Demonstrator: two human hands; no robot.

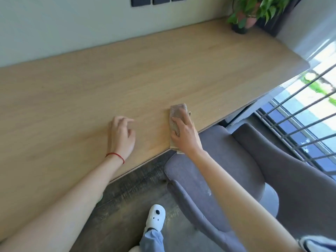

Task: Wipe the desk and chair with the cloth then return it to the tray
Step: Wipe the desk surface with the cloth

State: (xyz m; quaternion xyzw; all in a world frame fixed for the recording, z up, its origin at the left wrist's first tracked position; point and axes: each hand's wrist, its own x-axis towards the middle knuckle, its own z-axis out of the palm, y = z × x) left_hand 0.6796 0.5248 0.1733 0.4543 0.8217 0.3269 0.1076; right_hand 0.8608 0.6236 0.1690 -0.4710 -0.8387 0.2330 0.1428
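A long light-wood desk [91, 91] runs along the wall. My right hand [185, 135] presses a folded brownish cloth [177, 112] flat on the desk near its front edge; the cloth's near corner hangs just over the edge. My left hand [121, 137] rests on the desk to the left of the cloth, fingers loosely curled and apart, holding nothing. A grey upholstered chair [241, 160] stands right below the desk edge, under my right arm. No tray is in view.
A potted plant [254, 11] stands on the desk's far right corner. Dark wall sockets [160, 0] sit above the desk. A window with metal bars [300, 120] is at the right. My white shoe [156, 217] is on the dark wood floor.
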